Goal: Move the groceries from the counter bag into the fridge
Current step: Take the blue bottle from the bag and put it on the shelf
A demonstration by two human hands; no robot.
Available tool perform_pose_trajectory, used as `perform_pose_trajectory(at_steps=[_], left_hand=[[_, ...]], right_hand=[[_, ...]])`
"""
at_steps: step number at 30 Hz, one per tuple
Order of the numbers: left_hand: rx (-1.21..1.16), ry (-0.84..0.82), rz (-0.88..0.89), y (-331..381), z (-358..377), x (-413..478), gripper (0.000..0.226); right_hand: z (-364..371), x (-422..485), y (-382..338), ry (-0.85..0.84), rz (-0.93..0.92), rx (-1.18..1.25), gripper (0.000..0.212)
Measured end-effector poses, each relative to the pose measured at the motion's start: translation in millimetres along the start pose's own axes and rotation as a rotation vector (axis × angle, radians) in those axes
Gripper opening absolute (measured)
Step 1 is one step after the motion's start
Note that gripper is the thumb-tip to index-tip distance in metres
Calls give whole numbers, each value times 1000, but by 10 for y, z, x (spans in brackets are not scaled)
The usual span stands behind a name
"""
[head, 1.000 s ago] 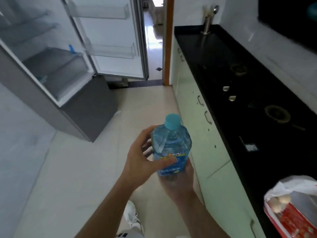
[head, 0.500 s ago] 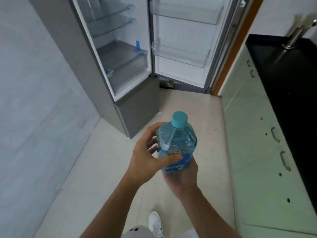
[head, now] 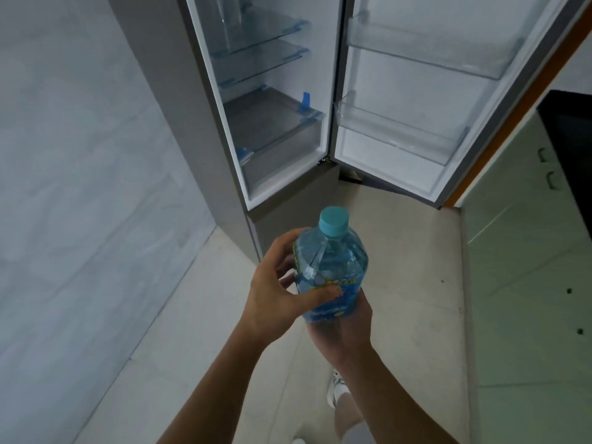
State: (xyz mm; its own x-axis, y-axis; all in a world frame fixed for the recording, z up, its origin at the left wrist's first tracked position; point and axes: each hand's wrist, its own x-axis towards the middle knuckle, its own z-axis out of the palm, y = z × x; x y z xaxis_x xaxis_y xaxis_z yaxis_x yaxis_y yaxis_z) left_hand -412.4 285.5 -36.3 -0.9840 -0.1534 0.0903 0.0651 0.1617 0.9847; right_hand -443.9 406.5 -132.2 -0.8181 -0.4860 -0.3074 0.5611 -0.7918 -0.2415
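Because the water bottle (head: 331, 261) is big, I hold it in 2 hands: left hand (head: 278, 293) wrapped round its side, right hand (head: 342, 331) cupping its bottom, near the open fridge (head: 275, 123).

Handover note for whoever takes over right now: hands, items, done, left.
Left hand grips the bottle at its side; right hand cups its base.
Bottle is upright, cap on, held in front of the open fridge.
Shelves and door racks in view look bare.
Done: bottle off the counter, fridge door open.
Left: put the bottle in the fridge; bag is out of view, so its contents are unknown.
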Motion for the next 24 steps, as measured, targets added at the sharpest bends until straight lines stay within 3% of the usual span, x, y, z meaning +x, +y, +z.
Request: perform_pose_trajectory(at_steps=[15, 24], left_hand=[[18, 123, 33, 110, 503, 2284, 77], [-4, 216, -5, 143, 553, 3228, 73]], right_hand=[[569, 1911, -1559, -143, 131, 28, 58], [785, 2819, -2052, -169, 228, -27, 60]])
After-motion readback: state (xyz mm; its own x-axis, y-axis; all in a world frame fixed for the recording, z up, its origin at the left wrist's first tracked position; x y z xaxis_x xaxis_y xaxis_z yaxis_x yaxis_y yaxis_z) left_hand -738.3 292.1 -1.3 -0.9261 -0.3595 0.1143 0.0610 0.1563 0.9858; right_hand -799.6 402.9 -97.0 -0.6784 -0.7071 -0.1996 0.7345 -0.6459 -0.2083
